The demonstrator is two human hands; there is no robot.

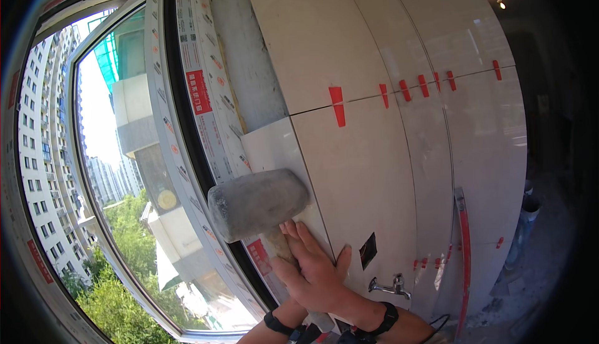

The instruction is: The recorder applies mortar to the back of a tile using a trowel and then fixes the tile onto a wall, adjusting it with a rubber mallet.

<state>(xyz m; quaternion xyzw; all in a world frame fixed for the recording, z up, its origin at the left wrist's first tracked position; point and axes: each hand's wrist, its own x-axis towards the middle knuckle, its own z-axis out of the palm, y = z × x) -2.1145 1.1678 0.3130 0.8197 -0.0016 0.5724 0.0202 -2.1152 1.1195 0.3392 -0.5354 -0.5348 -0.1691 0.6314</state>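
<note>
A rubber mallet with a thick grey head (259, 203) is in front of a narrow light tile strip (274, 144) beside the window frame. My right hand (315, 281) is closed around its pale handle, just below the head. Whether the head touches the tile, I cannot tell. My left forearm and wrist (288, 314) cross beneath the right hand, which hides most of the left hand. One fingertip (343, 258) shows against the large beige tile (355, 169); I cannot tell for certain which hand it belongs to. Both wrists wear black bands.
Red wedges (337, 106) sit along the tile joints. An open window sash (159, 94) stands at the left, with buildings and trees outside. Low on the wall are a dark cut-out (369, 251) and a metal tap (391, 287). A long red bar (464, 250) leans farther right.
</note>
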